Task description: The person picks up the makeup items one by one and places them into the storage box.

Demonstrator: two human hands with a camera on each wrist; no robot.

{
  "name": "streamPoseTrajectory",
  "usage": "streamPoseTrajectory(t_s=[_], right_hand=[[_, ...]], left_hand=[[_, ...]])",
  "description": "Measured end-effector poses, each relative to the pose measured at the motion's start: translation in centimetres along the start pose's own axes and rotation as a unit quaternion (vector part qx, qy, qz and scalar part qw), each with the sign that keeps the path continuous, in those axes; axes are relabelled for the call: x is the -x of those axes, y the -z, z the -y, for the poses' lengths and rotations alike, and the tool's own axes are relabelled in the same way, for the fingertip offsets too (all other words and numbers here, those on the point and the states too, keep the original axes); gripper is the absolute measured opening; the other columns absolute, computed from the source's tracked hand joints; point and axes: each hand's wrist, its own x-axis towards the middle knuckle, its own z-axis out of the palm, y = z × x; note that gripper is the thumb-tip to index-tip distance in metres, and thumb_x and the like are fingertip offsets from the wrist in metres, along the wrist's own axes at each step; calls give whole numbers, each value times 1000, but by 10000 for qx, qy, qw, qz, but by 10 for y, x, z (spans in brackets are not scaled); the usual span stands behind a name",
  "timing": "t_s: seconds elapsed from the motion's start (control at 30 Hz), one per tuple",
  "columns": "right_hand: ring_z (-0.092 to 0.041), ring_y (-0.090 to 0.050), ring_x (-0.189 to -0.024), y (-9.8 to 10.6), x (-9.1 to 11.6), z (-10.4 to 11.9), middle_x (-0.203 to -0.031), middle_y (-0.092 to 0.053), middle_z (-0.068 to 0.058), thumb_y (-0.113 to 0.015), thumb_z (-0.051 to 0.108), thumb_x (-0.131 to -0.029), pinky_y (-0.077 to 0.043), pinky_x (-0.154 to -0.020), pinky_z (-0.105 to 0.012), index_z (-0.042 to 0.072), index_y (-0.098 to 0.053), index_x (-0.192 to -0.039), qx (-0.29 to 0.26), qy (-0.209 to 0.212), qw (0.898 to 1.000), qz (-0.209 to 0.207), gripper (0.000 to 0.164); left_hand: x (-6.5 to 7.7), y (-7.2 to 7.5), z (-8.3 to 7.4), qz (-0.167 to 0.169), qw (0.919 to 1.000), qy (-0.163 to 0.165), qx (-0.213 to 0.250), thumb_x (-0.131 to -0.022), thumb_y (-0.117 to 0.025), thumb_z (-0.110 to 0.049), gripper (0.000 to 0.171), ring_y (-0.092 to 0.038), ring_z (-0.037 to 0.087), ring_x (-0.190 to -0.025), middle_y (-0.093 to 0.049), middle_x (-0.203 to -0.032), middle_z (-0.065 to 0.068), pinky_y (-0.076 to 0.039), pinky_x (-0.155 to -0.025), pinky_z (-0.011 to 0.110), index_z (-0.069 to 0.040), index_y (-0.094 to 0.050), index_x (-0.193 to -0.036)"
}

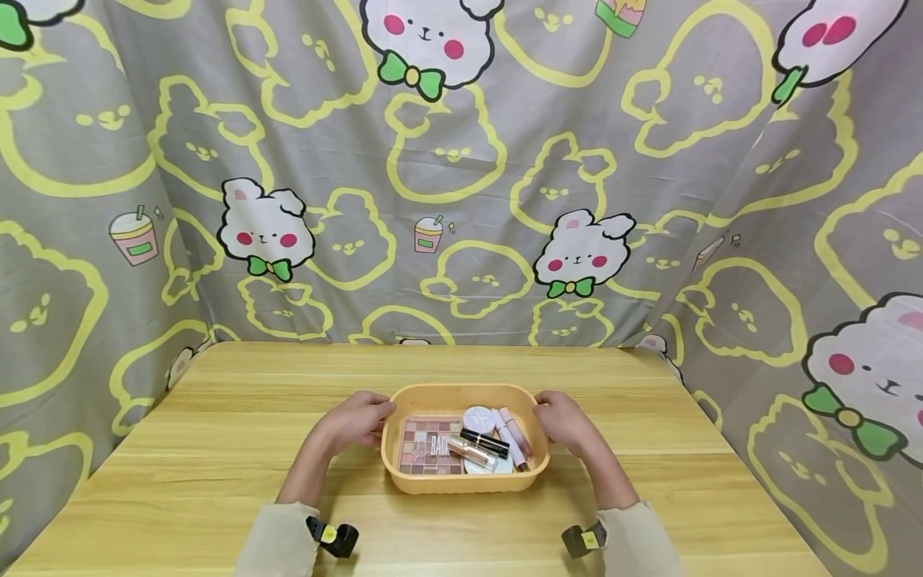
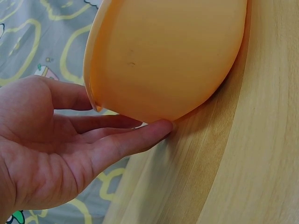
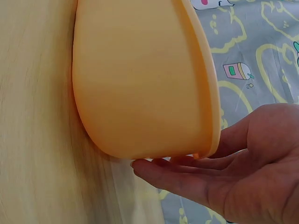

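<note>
An orange-yellow plastic basin (image 1: 469, 483) stands on the wooden table. My left hand (image 1: 360, 418) grips its left end, with the index finger at the rim and the thumb against the outer wall (image 2: 173, 60). At the opposite end my right hand (image 3: 261, 163) holds the basin the same way. Inside lie an eyeshadow palette (image 1: 433, 466), a round white compact (image 1: 479, 419), a black tube (image 1: 490, 444), a clear and gold tube (image 1: 472, 453) and pale pink tubes (image 1: 509, 438). Another round whitish item (image 1: 501, 466) is partly covered by the tubes.
The wooden table (image 1: 216, 449) extends around the basin on all sides. A grey curtain (image 1: 461, 232) printed with cartoon rabbits hangs behind the table and along both sides. Small black cameras (image 1: 339, 538) are strapped at the sleeve cuffs.
</note>
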Motion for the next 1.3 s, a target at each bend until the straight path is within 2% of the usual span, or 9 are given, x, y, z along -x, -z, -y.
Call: streamPoseTrajectory(t_s=[0.23, 0.43, 0.63, 0.73, 0.93, 1.03, 1.17, 1.3], right_hand=[[-27, -66, -78, 1, 0, -4, -100, -68, -24, -44, 8, -100, -56, -60, -33, -14, -61, -119, -249, -39, 9994, 226, 34], [-26, -67, -80, 2, -1, -5, -103, -66, -25, -40, 9, -100, -57, -61, -34, -13, -60, -119, -258, -55, 9991, 342, 36], [-26, -66, -78, 1, 1, -4, -100, -67, -23, -41, 8, -100, -56, -59, -34, -11, -61, -116, -279, -83, 9992, 257, 33], [-25, -66, -77, 1, 2, -4, -99, -67, -22, -41, 8, -100, -55, -59, -34, -11, -61, -115, -281, -75, 9993, 231, 32], [-25, -67, -80, 0, 1, -4, -102, -66, -22, -40, 8, -101, -58, -62, -36, -11, -61, -117, -248, -87, 9994, 244, 33], [-25, -68, -82, 0, 2, -3, -104, -67, -23, -39, 8, -102, -59, -63, -37, -11, -60, -118, -203, -82, 9994, 257, 33], [-24, -68, -82, 1, 2, -3, -103, -67, -22, -39, 8, -101, -59, -63, -37, -11, -60, -118, -170, -60, 9995, 264, 33], [-23, -67, -78, 2, 1, -4, -99, -67, -21, -40, 7, -101, -56, -61, -33, -11, -61, -118, 62, 26, 9998, 212, 33]], left_hand=[[1, -1, -2, -31, 10000, -13, -53, -108, -41, -18, 43, -70, 22, -95, -70, -113, 19, -61, -75, 35, 13, -54, -136], [1, -4, -4, -17, 9999, -46, -148, -108, -41, -17, 43, -70, 25, -99, -69, -116, 21, -62, -76, 36, 13, -53, -137], [3, -6, -8, -109, 9996, -31, -269, -107, -41, -15, 42, -69, 30, -105, -67, -120, 23, -62, -80, 41, 14, -52, -137], [4, -6, -10, -190, 9992, -70, -351, -107, -42, -13, 40, -70, 31, -103, -68, -118, 24, -62, -78, 42, 14, -54, -134], [6, -4, -12, -558, 9977, -159, -358, -107, -42, -11, 36, -70, 28, -92, -68, -111, 24, -62, -71, 42, 13, -58, -128], [6, -3, -12, -773, 9961, -225, -357, -106, -42, -10, 33, -70, 28, -88, -68, -104, 23, -62, -71, 43, 13, -62, -120], [8, 0, -15, -1202, 9902, -317, -641, -105, -45, -10, 30, -70, 28, -84, -67, -100, 23, -62, -69, 42, 12, -65, -111], [10, 4, -17, -1601, 9820, -309, -955, -104, -46, -11, 29, -69, 30, -81, -67, -98, 24, -62, -66, 40, 11, -65, -109]])
